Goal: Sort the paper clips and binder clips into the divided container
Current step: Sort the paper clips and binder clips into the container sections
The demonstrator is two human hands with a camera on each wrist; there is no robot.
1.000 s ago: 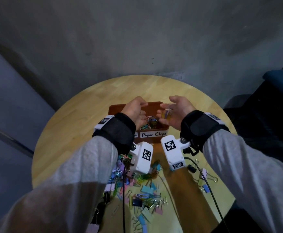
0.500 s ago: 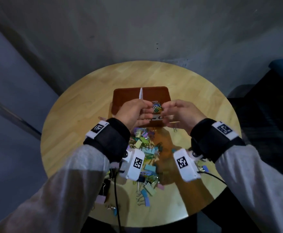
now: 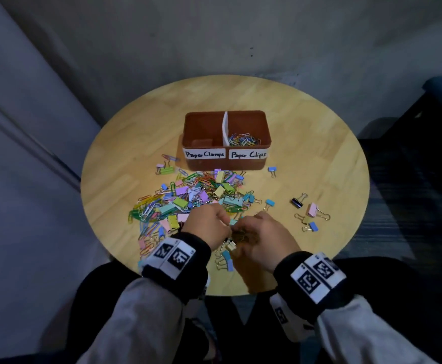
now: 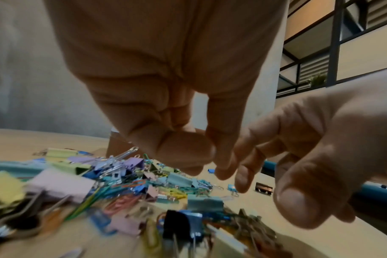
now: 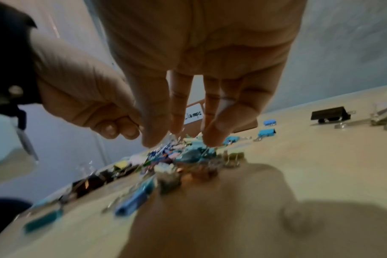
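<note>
A brown divided container point(image 3: 225, 165) stands mid-table, labelled "Paper Clamps" on the left and "Paper Clips" on the right. Coloured paper clips point(image 3: 243, 140) lie in the right compartment. A mixed pile of paper clips and binder clips point(image 3: 193, 195) spreads in front of it. Both hands hover at the pile's near edge, close together. My left hand point(image 3: 226, 224) point(image 4: 205, 162) has curled fingers with nothing visible in them. My right hand point(image 3: 241, 228) point(image 5: 179, 139) points its fingers straight down, tips just touching the clips.
Loose binder clips lie to the right: a black one point(image 3: 297, 202), a pink one point(image 3: 312, 209) and a blue one point(image 3: 272, 169). More binder clips point(image 3: 226, 258) sit near the front edge of the round wooden table point(image 3: 319, 153). A dark chair point(image 3: 440, 95) stands at the right.
Both hands have drawn back from above the container to the pile's near edge. The right hand no longer holds the paper clips seen over the right compartment.
</note>
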